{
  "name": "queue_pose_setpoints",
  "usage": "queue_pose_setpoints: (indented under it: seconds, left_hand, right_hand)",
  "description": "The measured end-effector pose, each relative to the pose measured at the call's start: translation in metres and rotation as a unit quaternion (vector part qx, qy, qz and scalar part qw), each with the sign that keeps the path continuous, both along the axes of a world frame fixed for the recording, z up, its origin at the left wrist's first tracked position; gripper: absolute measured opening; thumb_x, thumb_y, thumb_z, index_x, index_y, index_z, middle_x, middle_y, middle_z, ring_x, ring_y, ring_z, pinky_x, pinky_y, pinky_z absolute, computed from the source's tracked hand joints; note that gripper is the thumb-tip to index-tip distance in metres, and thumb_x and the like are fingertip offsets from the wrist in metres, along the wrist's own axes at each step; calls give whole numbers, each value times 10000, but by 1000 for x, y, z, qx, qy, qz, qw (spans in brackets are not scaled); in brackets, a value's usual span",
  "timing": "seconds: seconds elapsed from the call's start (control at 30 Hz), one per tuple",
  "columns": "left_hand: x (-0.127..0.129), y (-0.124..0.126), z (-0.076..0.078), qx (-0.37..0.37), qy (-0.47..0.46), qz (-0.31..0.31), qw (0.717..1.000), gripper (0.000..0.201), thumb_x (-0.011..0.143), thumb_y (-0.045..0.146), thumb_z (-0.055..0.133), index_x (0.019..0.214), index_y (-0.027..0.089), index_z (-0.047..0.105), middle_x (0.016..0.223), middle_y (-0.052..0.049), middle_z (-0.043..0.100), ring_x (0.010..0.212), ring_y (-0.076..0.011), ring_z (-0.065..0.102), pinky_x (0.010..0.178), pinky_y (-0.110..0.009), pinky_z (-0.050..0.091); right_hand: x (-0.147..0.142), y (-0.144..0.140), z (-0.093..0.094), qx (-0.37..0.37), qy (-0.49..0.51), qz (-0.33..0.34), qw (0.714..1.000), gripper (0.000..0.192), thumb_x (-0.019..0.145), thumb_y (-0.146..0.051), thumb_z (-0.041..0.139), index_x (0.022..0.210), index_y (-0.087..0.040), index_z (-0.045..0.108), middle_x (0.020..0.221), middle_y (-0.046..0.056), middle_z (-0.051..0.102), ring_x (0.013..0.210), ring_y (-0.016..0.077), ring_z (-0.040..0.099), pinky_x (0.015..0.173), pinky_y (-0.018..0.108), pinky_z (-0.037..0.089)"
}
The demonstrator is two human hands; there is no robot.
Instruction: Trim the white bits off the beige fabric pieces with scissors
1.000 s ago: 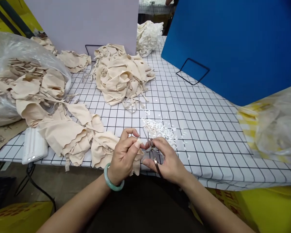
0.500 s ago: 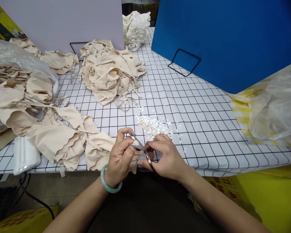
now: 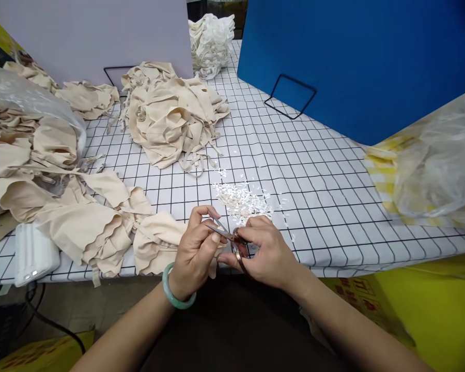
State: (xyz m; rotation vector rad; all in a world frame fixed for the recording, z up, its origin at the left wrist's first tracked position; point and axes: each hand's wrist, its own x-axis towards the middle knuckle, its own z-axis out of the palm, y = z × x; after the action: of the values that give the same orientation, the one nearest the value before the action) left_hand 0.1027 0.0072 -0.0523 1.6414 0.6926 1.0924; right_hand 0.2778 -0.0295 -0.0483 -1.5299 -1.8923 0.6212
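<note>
My right hand (image 3: pixel 269 253) grips a pair of scissors (image 3: pixel 232 237) by the handles, and their blades are parted and point left. Close by, my left hand (image 3: pixel 197 250), with a green bangle (image 3: pixel 174 294) at the wrist, pinches part of a beige cloth garment (image 3: pixel 158 237) at the blades. The fingers hide the pinched part. More of the beige garment runs left from this hand along the table edge. Just beyond both hands, a scatter of small white and beige snippets (image 3: pixel 242 201) lies on the checked tablecloth (image 3: pixel 290 155).
Beige garments (image 3: pixel 174 113) form a pile further back, and more (image 3: pixel 89 217) spill from a clear bag (image 3: pixel 42 93) at left. A white power strip (image 3: pixel 34 253) lies at the front left edge. Two boards, grey (image 3: pixel 101 31) and blue (image 3: pixel 352 67), stand behind. White fabric (image 3: pixel 211 46) is bundled between them.
The scissors blades have shifted slightly at my left fingertips. The whole view has moved a little, so the table's things appear slightly further left. Both hands keep their holds.
</note>
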Motion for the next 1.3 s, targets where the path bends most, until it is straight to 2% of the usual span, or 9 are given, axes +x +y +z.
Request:
queue_pose_setpoints:
  seconds: [0.27, 0.47, 0.57, 0.63, 0.7, 0.87, 1.07, 1.17, 1.3]
  left_hand:
    - [20, 13, -5, 10, 31, -40, 999, 267, 1015, 220, 452, 811, 194, 622, 833, -71, 566, 1151, -232, 439, 961, -362, 422]
    - [34, 21, -10, 6, 68, -44, 997, 265, 1012, 248, 453, 831, 181, 635, 893, -85, 539, 1173, -243, 465, 983, -383, 446]
    - [36, 14, -2, 7, 91, -74, 993, 278, 1006, 260, 455, 827, 164, 644, 1052, -118, 555, 1179, -244, 519, 1011, -382, 470]
    - [32, 11, 6, 24, 102, -133, 986, 286, 1005, 255, 438, 855, 155, 660, 1166, -139, 578, 1234, -259, 533, 1071, -397, 455]
    - [19, 14, 15, 37, 115, -153, 981, 292, 1007, 241, 416, 889, 156, 669, 1190, -134, 617, 1258, -261, 542, 1090, -400, 451]
    - [-63, 33, 22, 95, 248, 66, 962, 179, 919, 111, 443, 849, 176, 595, 986, -88, 613, 992, -222, 592, 854, -368, 526]
    - [-120, 28, -2, 98, 483, -75, 867, 132, 897, 131, 503, 945, 160, 623, 967, -92, 612, 923, -239, 559, 834, -369, 471]
    - [-126, 28, -3, 93, 459, -61, 881, 139, 937, 179, 483, 908, 166, 618, 928, -85, 620, 882, -222, 568, 796, -333, 458]
    - [-156, 36, 19, 32, 432, -43, 900, 143, 886, 168, 486, 934, 186, 620, 887, -39, 634, 811, -183, 584, 723, -278, 458]
  right_hand:
    - [16, -6, -12, 31, -25, -81, 996, 586, 817, -641, 671, 501, -190, 471, 508, -21, 437, 526, 114, 422, 607, 281, 382]
    - [38, -4, -26, -132, 98, -155, 974, 567, 743, -654, 719, 499, -201, 481, 491, -20, 443, 512, 122, 412, 506, 264, 351]
    - [39, -3, -28, -175, 229, -169, 942, 420, 663, -584, 812, 804, -222, 653, 681, -2, 595, 567, 140, 504, 519, 265, 434]
    - [31, -2, -29, -177, 310, -122, 926, 570, 604, -499, 875, 1056, -257, 625, 888, 21, 658, 679, 167, 590, 600, 281, 511]
    - [19, 2, -31, -197, 365, -78, 907, 564, 619, -423, 881, 1075, -268, 587, 927, 18, 658, 740, 173, 621, 661, 280, 537]
    - [-1, 15, -38, -207, 390, -112, 890, 354, 638, -303, 857, 820, -225, 563, 817, -10, 606, 734, 139, 591, 677, 239, 514]
    - [-1, 33, -30, -167, 410, -146, 885, 367, 592, -240, 860, 823, -225, 576, 841, -15, 613, 720, 119, 580, 662, 226, 503]
    - [-2, 37, -25, -139, 416, -143, 887, 387, 586, -238, 873, 833, -233, 575, 858, -13, 613, 732, 122, 580, 662, 225, 503]
    - [0, 34, -23, -111, 396, -142, 901, 378, 615, -272, 872, 837, -234, 569, 896, 10, 611, 791, 151, 604, 720, 264, 528]
